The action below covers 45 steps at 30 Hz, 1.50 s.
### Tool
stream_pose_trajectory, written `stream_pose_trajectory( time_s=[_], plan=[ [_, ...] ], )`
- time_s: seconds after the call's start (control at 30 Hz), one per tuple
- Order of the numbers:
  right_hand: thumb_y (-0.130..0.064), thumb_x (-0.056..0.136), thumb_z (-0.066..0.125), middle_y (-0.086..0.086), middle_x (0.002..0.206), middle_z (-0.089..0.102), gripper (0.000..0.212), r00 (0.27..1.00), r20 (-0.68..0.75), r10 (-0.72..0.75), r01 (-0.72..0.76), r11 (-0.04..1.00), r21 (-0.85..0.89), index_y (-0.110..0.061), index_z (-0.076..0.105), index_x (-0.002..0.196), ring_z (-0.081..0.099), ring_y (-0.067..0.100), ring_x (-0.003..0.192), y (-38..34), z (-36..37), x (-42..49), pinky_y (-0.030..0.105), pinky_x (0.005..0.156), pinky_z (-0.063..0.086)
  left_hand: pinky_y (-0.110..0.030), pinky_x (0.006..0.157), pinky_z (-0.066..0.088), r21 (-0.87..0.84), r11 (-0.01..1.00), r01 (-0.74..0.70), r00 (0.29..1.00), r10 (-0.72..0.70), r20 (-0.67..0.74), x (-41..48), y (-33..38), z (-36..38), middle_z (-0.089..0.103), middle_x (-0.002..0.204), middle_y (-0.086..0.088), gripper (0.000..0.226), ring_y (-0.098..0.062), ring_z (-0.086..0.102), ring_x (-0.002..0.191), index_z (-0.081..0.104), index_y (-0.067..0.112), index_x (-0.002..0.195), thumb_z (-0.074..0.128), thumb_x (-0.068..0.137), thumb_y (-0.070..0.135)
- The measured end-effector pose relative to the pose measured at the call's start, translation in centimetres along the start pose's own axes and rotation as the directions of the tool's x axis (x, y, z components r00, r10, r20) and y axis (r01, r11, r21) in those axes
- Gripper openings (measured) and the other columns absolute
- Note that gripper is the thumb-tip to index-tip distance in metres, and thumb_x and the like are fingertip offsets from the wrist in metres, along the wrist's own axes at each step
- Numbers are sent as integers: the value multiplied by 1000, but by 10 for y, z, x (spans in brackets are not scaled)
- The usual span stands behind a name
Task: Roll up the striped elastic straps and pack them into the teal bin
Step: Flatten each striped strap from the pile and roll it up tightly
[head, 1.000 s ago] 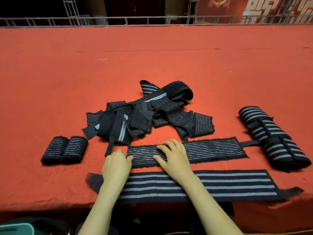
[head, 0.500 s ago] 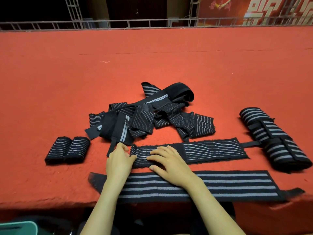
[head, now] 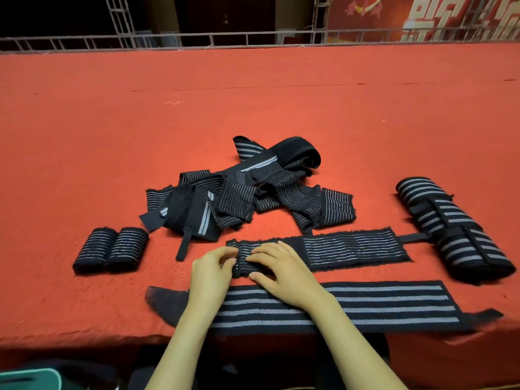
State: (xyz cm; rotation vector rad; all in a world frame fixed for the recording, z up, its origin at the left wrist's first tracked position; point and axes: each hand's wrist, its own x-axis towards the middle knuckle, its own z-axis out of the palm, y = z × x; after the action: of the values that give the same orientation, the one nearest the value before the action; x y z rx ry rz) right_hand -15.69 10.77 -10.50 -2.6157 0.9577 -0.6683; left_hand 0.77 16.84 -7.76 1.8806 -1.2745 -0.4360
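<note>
A narrow black elastic strap with fine pale stripes (head: pixel 354 247) is laid across the red felt-covered table (head: pixel 253 108), close to its near edge. Its left end is wound into a short, thick roll, while the rest is spread flat towards the right. That roll is gripped by both hands, which are held close together. The left hand (head: pixel 209 273) is curled against the roll's left side, and the right hand (head: pixel 284 273) is arched over its top, with the thumb tucked at the near side.

Just nearer than this strap, a wide black elastic strap with broad grey stripes (head: pixel 380 305) is stretched flat along the table edge, and both wrists are rested across it. Behind the hands, a tangled heap of black striped straps (head: pixel 253 192) is piled loosely. To the left, two small finished rolls of fine-striped strap (head: pixel 111 250) are set side by side, touching. At the far right, two large rolls of broad-striped strap (head: pixel 450 229) are lined up end to end; a thin black tab from the narrow strap reaches towards them, though it cannot be told whether they are touched by it.

A corner of the teal plastic bin (head: pixel 31 378) is seen at the lower left, below the table edge and well apart from the straps; its contents are hidden. Beyond the table, a grey metal truss railing (head: pixel 253 39) is run across the view, with a red banner bearing white characters (head: pixel 422 18) behind it at the upper right.
</note>
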Motion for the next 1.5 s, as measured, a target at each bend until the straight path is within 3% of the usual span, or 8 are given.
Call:
stream_pose_trajectory(
  time_s=[0.43,0.53,0.7,0.97,1.03,1.17,1.3,1.5],
  plan=[
    [-66,82,41,-18,131,49,52,993,-12,118,-118,993,-28,-32,64,112,38,3,129,36,-23,-19,39,117,17,-30,76,47,17,988,152,988,-152,3,0,2,1,60,80,5,18,-14,57,76,58,19,89,74,79,21],
    [-66,82,40,-19,132,49,52,992,-33,124,-125,992,-23,-33,64,113,36,2,130,35,-21,-21,36,118,13,-37,77,49,64,994,91,993,-86,-75,-5,8,9,57,82,4,17,-16,57,77,56,19,89,70,80,18],
    [-68,80,37,-19,133,49,57,990,-35,138,-138,990,-9,-32,64,114,35,1,131,33,-23,-22,31,117,10,-24,73,36,87,996,-16,990,28,-139,-9,16,23,50,91,4,15,-12,49,77,56,14,92,66,82,8],
    [-66,81,41,-17,130,51,51,988,-75,132,-133,991,-15,-30,65,110,37,1,128,35,-22,-24,27,115,12,-27,85,44,-18,987,-158,987,157,-10,-6,11,33,57,100,9,9,-10,54,91,70,16,93,65,87,20],
    [-62,83,46,-14,127,54,46,988,-114,106,-111,993,-39,-28,65,108,38,3,126,35,-21,-24,32,115,21,-19,93,37,-18,989,-147,985,148,90,-5,10,30,56,108,11,18,-6,52,102,72,16,102,56,93,20],
    [-43,90,51,-5,132,50,34,988,-149,-52,28,987,-158,-28,56,119,37,15,129,31,-18,-25,40,113,27,-3,81,38,-134,988,-74,962,106,253,0,6,15,57,114,10,33,-3,54,98,68,26,102,62,85,-2],
    [-46,95,41,-4,142,43,29,995,-50,-86,74,974,-212,-34,55,118,23,19,141,30,-16,-23,46,117,13,-11,74,44,-203,975,88,975,-42,219,1,7,16,61,105,-2,37,-3,57,84,62,31,88,72,76,-3],
    [-53,93,41,-4,131,53,30,981,-195,-9,-40,968,-247,-31,63,95,30,21,137,29,-13,-22,52,114,18,-21,74,46,-137,983,123,984,-103,144,0,14,26,62,92,-1,30,-12,57,75,58,21,96,77,75,12]
  ],
)
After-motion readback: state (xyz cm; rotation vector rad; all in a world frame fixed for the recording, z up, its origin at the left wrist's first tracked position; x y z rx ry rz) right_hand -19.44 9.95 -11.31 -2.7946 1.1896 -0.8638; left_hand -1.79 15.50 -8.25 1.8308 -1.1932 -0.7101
